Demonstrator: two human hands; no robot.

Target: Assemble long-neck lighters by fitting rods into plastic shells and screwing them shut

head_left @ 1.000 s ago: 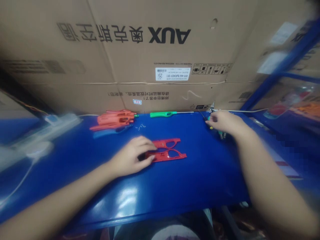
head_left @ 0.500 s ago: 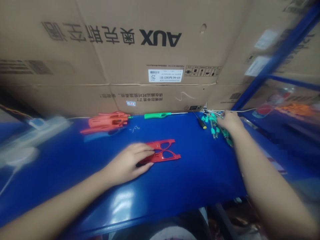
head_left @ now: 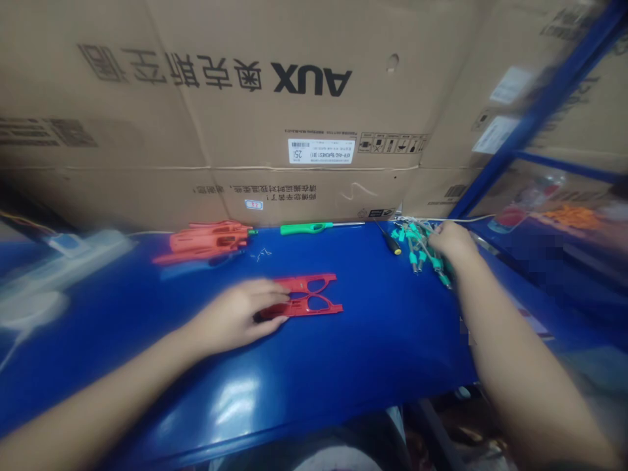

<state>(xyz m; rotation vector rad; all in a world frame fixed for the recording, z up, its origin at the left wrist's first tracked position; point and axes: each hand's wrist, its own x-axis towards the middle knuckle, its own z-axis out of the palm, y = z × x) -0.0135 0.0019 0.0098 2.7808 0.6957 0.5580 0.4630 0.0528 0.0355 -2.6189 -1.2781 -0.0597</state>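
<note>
Two red plastic handle shell halves [head_left: 318, 303] lie side by side on the blue tabletop, with oval openings towards their right ends. My left hand [head_left: 248, 313] has its fingers curled over their left ends, which it hides. At the back right, my right hand [head_left: 454, 243] reaches into a pile of thin metal rods with green plastic ends [head_left: 417, 252]. Its fingertips are pinched together at the pile's right side, apparently around one of the rods; blur hides the exact grip.
A stack of red shells [head_left: 209, 239] sits at the back left, near small metal bits [head_left: 261, 254]. A green long-nosed lighter [head_left: 307, 227] and a black-and-yellow screwdriver [head_left: 391, 242] lie by the cardboard wall [head_left: 220, 131]. A power strip [head_left: 93, 258] is far left.
The whole view has shifted slightly. My left hand stays on the red shells, and my right hand remains at the pile, where the green-ended rods have shifted a little.
</note>
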